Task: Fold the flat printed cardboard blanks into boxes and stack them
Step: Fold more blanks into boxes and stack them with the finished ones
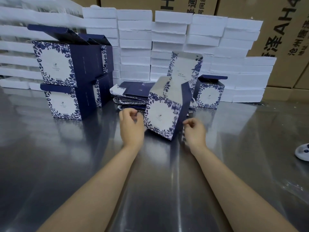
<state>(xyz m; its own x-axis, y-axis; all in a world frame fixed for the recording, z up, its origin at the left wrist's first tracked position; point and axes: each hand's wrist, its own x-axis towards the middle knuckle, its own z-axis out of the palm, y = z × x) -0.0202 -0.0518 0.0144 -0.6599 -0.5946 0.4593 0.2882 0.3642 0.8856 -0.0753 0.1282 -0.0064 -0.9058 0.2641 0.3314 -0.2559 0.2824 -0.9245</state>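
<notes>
A half-formed blue-and-white floral box [161,114] stands tilted on the steel table [66,156], its top flaps up and open. My left hand [132,126] is at its left edge, fingers curled; whether it touches the box I cannot tell. My right hand [194,131] pinches the navy right side near the bottom corner. Behind the box lies a pile of flat blanks [130,96]. Finished boxes are stacked two high at the left [66,77], and one folded box [209,92] stands at the right.
White foam blocks [167,39] are stacked in a wall along the back. Brown shipping cartons [284,39] rise behind and to the right. A white and blue object [303,151] lies at the table's right edge.
</notes>
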